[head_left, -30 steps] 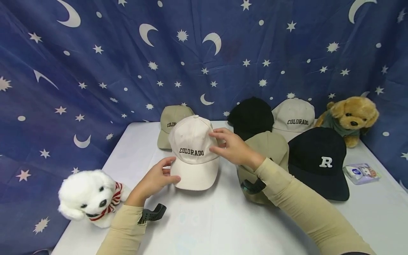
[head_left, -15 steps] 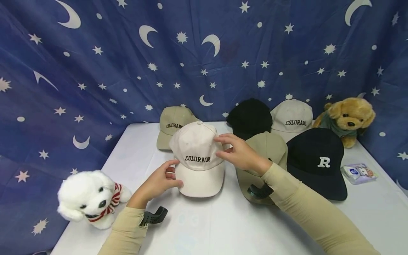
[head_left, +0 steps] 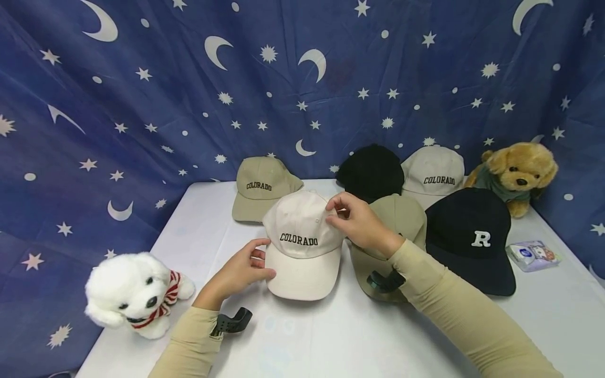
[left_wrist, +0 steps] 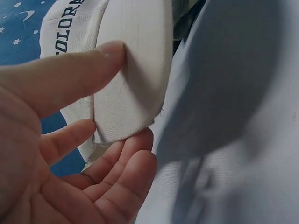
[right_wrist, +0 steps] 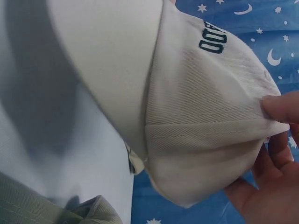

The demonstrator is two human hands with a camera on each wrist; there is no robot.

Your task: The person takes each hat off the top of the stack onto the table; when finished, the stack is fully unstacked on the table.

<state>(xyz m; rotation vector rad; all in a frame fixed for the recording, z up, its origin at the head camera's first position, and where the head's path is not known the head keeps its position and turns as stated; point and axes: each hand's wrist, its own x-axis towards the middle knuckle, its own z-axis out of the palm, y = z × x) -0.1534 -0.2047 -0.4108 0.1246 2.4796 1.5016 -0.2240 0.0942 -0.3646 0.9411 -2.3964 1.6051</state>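
A cream baseball cap (head_left: 304,273) lettered COLORADO faces me near the middle of the table, brim toward me. At the brim's left side is my left hand (head_left: 238,270); in the left wrist view its thumb (left_wrist: 93,70) lies over the brim (left_wrist: 135,84), with curled fingers at the brim's edge. My right hand (head_left: 361,220) pinches the right side of the crown. In the right wrist view the thumb (right_wrist: 282,106) presses the crown (right_wrist: 205,93) and the other fingers are partly hidden behind it.
A khaki COLORADO cap (head_left: 260,184) stands behind left. On the right are another khaki cap (head_left: 397,215), a black cap (head_left: 373,170), an off-white cap (head_left: 435,168), a navy R cap (head_left: 468,241), a brown plush dog (head_left: 520,168) and a small packet (head_left: 534,255). A white plush dog (head_left: 127,289) sits left.
The cream cap has moved right and toward me with both hands, away from the khaki cap behind it, whose lettering now shows fully. The right fingers have drawn closer together on the crown.
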